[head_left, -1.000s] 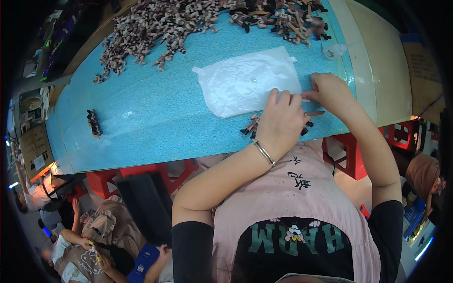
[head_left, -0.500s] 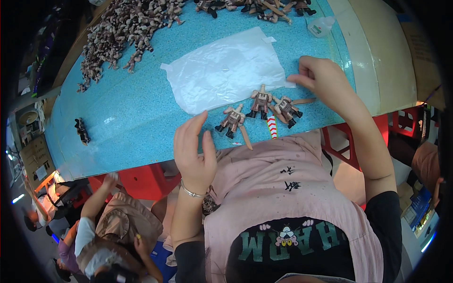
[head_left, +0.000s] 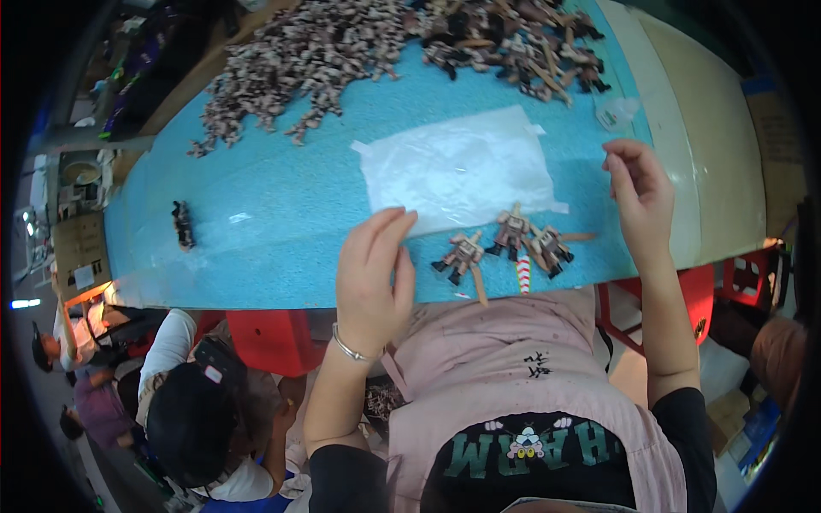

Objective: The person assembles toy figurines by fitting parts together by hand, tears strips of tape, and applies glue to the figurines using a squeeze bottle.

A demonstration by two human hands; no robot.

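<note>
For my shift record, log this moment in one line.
left hand: open, empty; right hand: empty, near bottle; three figures: by white sheet

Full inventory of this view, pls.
Worktable: one, blue, centre
Sheet: one, white, mid-table
Figures: three, brown and beige, table's near edge
Blades: two, brown, beside outer figures
Striped strip: one, red/white, below middle figure
Small parts: uncountable pile, brown/beige, far left
Figure pile: uncountable, brown/black, far right
Bottle: one, whitish, right of sheet
Small item: one, dark, table's left
Stools: several, red, below table edge
Other people: several, mixed colours, lower left
Apron: one, pink, on wearer
Bracelet: one, silver, left wrist
Left hand: one, bare, sheet's lower-left corner
Right hand: one, bare, right of sheet
</note>
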